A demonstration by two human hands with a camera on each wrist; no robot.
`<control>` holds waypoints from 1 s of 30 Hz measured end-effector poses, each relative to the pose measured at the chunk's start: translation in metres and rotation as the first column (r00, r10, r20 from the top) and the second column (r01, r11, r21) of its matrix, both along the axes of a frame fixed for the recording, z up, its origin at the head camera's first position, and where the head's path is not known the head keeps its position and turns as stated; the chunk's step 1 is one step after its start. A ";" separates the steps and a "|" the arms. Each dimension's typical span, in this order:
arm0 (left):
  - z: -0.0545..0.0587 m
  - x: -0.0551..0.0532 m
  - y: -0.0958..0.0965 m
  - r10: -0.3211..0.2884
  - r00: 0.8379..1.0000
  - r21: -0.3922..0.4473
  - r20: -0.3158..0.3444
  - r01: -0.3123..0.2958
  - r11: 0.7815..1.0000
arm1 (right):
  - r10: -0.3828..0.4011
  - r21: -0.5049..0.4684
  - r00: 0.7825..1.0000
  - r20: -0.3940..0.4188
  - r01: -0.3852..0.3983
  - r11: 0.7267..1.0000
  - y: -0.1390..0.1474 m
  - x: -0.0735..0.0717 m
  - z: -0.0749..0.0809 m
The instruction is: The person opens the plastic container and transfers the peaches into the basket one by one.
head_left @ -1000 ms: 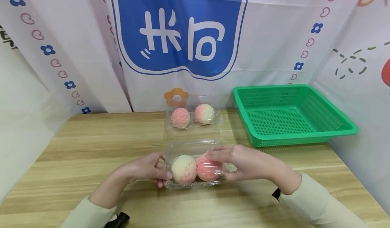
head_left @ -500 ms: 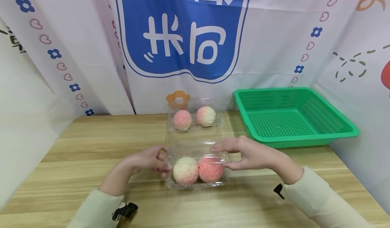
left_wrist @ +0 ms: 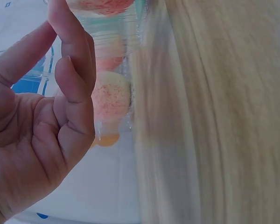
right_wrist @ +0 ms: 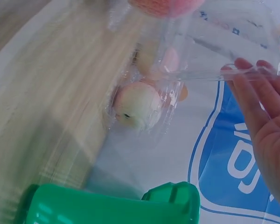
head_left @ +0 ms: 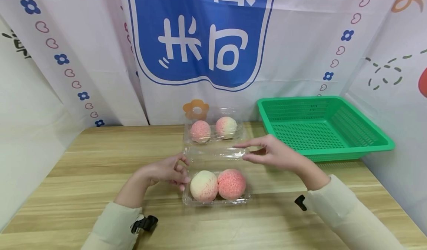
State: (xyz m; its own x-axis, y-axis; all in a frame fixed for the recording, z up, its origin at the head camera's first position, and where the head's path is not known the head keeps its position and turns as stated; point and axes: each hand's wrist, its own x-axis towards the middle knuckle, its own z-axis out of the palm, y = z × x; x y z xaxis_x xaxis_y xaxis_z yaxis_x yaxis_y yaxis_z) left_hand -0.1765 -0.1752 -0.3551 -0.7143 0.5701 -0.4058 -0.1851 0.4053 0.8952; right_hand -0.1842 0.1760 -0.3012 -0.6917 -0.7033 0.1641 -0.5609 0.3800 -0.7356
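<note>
Lid [head_left: 217,153] of the nearer clear container [head_left: 218,203] has swung back in the last second: it lay over the contents under the right hand, and now it is raised on the side towards the desk's far edge. That leaves the cream-and-pink ball [head_left: 204,186] and the pink ball [head_left: 231,184] uncovered, side by side in the base, so I judge both can be reached from above.

The container sits mid-desk [head_left: 110,161], between the near and far edges. The right hand [head_left: 275,153] is fairly wide, fingers extended with a gap to the thumb, its fingertips touching the lid's right end. The left hand [head_left: 168,172] is narrower, fingers bent beside the base's left end; I cannot tell whether it grips the rim or merely steadies it.

Near the desk's far edge, the farther container [head_left: 214,140], with two more balls inside, is where it was, and the green basket [head_left: 333,151] is unmoved at the far right corner. Whether the lid touches the farther container is unclear
</note>
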 end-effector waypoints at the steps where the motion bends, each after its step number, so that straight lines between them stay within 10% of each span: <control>1: 0.000 0.000 0.000 0.000 1.000 -0.001 0.000 0.000 1.000 | -0.025 -0.005 1.000 0.005 0.025 1.000 0.000 -0.001 0.001; 12: -0.008 -0.018 -0.006 -0.009 1.000 0.049 0.028 0.008 0.999 | -0.172 -0.113 0.980 0.097 0.183 0.977 -0.005 -0.024 0.001; 30: -0.013 -0.029 -0.008 -0.020 0.998 0.092 0.061 0.014 0.996 | -0.330 -0.145 0.852 0.406 0.417 0.897 -0.022 -0.059 0.008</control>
